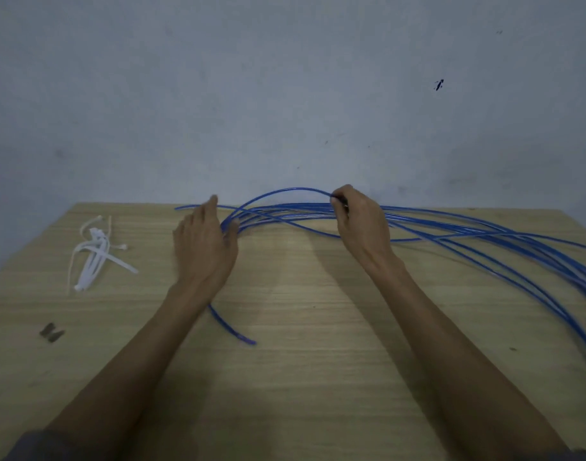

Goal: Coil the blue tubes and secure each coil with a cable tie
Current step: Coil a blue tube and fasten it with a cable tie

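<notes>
I had my right hand pinching one raised blue tube; my left hand held the same strand, fingers loosely curled; the bundle's long axis ran left-right along the table's far edge; cable ties lay nearer my left.

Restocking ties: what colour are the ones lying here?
The cable ties are white; head view.

Plain workroom: bare scuffed wall, wood-grain table, loose cable ties.
</notes>
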`<state>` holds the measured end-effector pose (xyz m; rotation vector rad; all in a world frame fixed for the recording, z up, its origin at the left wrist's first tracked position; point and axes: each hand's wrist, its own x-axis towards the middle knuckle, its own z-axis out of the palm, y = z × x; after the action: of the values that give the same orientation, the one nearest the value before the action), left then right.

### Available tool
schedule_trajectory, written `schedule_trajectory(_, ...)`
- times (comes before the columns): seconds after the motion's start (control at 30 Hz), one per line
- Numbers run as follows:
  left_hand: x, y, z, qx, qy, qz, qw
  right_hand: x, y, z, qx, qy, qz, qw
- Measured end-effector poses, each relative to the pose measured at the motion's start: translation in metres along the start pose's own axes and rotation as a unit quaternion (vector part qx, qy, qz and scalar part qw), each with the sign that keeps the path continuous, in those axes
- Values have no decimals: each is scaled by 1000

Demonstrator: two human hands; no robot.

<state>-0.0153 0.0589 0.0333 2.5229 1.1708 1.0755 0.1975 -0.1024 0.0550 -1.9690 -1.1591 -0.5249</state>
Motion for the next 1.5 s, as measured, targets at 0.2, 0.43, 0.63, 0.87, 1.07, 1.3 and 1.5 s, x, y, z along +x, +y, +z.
schedule_trajectory(0.2,14,14,-18,-451,-71,-164,874,0,-10,-2,-3,-46,27,999)
schedule_trajectory(0.43,24,18,-42,-656,38,-346,670,-12,-43,4,147,-245,-31,958)
schedule_trajectory(0.63,24,11,-37,-705,23,-387,593,-16,-55,8,123,-358,-43,924)
schedule_trajectory(0.87,22,4,-21,-717,-111,-438,532,-23,-54,24,37,-357,-75,930)
schedule_trajectory(1.07,16,10,-12,-565,-64,-441,695,-13,-48,-1,121,-457,-11,881)
schedule_trajectory(1.3,13,18,-11,-591,-13,-463,661,-14,-55,-14,230,-548,52,803)
schedule_trajectory(1.5,14,18,-10,-588,-7,-462,664,-12,-61,-23,323,-513,64,793)
